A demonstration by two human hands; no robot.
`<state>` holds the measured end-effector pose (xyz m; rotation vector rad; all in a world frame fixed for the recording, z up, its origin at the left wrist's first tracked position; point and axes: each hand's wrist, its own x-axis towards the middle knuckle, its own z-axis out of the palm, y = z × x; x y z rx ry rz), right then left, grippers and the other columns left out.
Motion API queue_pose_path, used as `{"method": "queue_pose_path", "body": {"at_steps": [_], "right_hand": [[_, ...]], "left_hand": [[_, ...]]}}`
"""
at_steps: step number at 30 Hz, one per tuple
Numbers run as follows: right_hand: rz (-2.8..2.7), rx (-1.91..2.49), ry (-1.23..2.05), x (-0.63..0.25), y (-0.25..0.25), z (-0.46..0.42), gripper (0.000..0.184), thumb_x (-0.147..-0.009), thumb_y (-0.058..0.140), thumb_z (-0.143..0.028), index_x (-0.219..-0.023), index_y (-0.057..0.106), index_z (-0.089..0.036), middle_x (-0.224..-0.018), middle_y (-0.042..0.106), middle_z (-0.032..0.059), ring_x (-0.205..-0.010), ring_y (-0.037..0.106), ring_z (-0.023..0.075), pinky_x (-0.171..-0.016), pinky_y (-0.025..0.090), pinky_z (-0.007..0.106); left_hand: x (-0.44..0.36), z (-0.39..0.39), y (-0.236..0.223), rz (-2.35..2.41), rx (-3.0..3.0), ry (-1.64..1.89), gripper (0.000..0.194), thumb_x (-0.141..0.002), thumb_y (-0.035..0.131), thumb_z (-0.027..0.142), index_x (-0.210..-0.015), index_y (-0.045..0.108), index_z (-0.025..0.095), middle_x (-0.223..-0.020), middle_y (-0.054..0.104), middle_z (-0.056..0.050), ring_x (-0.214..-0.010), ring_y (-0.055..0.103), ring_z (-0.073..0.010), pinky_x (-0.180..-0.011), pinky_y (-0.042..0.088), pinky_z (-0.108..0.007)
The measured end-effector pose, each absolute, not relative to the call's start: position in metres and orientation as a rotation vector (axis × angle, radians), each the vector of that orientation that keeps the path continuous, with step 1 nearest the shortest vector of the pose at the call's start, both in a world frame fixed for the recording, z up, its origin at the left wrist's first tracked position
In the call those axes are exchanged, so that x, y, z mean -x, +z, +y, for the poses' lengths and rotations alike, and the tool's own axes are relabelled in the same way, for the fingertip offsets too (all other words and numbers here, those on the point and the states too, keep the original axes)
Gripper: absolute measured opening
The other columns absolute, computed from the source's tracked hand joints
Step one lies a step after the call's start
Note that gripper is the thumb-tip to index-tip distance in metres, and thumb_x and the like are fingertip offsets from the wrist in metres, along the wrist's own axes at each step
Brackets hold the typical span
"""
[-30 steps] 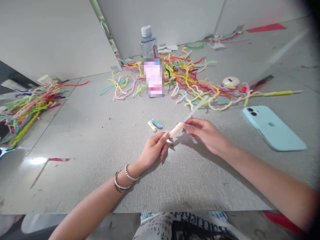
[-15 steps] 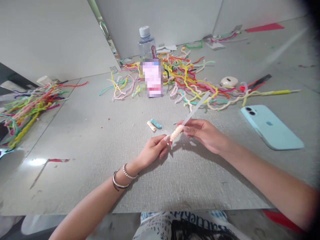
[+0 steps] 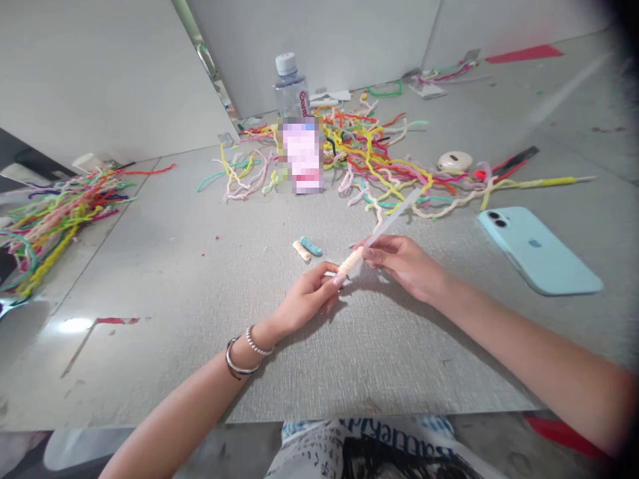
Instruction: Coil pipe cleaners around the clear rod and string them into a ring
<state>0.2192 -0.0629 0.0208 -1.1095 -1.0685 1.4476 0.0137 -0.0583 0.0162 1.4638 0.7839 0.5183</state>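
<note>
Between my hands is a cream yarn coil (image 3: 351,261) wound round a translucent white flat strip (image 3: 394,217), which slants up and away to the right. My left hand (image 3: 317,291) pinches the coil's lower end with thumb and fingers. At the upper end, my right hand (image 3: 397,259) is closed on the coil and strip, thumb on the near side. Some of the fingers of both hands are hidden. Just beyond my left hand, a short cream coiled piece (image 3: 301,251) and a blue coiled piece (image 3: 311,246) lie side by side on the grey table (image 3: 239,266).
A light blue phone (image 3: 542,249) lies at the right, below a white oval case (image 3: 454,161) and a yellow-handled crochet hook (image 3: 559,181). Tangled colourful yarn (image 3: 372,143) surrounds a blurred upright phone screen (image 3: 302,156) and a bottle (image 3: 291,90). Another yarn pile (image 3: 74,213) is at the left.
The coil and strip have tilted slightly between my hands. My left thumb and fingers have shifted their hold at the coil's lower end. The pieces on the table stay put.
</note>
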Motion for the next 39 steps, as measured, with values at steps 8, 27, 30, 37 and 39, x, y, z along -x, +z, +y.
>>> {"method": "queue_pose_path", "body": {"at_steps": [8, 27, 30, 37, 39], "right_hand": [[-0.996, 1.14, 1.443, -0.218, 0.024, -0.063, 0.03, -0.056, 0.087, -0.046, -0.069, 0.076, -0.022, -0.067, 0.06, -0.0007, -0.062, 0.043, 0.0122, -0.06, 0.033, 0.028], [-1.072, 1.127, 1.51, -0.222, 0.02, -0.062, 0.03, -0.059, 0.085, -0.047, -0.063, 0.071, -0.02, -0.061, 0.054, -0.0024, -0.06, 0.042, 0.0118, -0.061, 0.032, 0.029], [-1.081, 1.142, 1.531, -0.221, 0.019, -0.062, 0.031, -0.06, 0.083, -0.048, -0.068, 0.072, -0.02, -0.065, 0.056, -0.0017, -0.061, 0.042, 0.0121, -0.062, 0.034, 0.029], [-1.334, 1.091, 1.613, -0.21, 0.021, -0.072, 0.032, -0.075, 0.074, -0.048, -0.087, 0.073, -0.019, -0.083, 0.065, 0.0039, -0.073, 0.05, 0.0152, -0.066, 0.037, 0.029], [-1.33, 1.072, 1.638, -0.208, 0.022, -0.074, 0.033, -0.079, 0.071, -0.048, -0.094, 0.071, -0.019, -0.081, 0.062, 0.0022, -0.069, 0.048, 0.0137, -0.063, 0.036, 0.028]], "left_hand": [[-0.015, -0.058, 0.015, 0.846, -1.459, 0.583, 0.034, -0.093, 0.05, 0.048, -0.09, 0.056, 0.014, -0.051, 0.042, 0.007, -0.042, 0.037, -0.0063, -0.042, 0.03, -0.019], [-0.007, -0.057, 0.017, 0.723, -1.463, 0.445, 0.032, -0.095, 0.047, 0.048, -0.09, 0.052, 0.016, -0.044, 0.035, 0.01, -0.038, 0.03, -0.0061, -0.039, 0.022, -0.02], [-0.007, -0.058, 0.018, 0.691, -1.468, 0.432, 0.031, -0.096, 0.047, 0.047, -0.088, 0.05, 0.017, -0.046, 0.041, 0.008, -0.04, 0.034, -0.006, -0.042, 0.026, -0.019], [-0.011, -0.06, 0.018, 0.678, -1.445, 0.518, 0.037, -0.095, 0.045, 0.053, -0.095, 0.05, 0.016, -0.06, 0.054, 0.003, -0.053, 0.05, -0.0094, -0.052, 0.039, -0.022], [-0.01, -0.06, 0.017, 0.719, -1.462, 0.476, 0.036, -0.097, 0.041, 0.05, -0.089, 0.051, 0.016, -0.055, 0.05, 0.004, -0.049, 0.046, -0.0084, -0.05, 0.038, -0.022]]}}
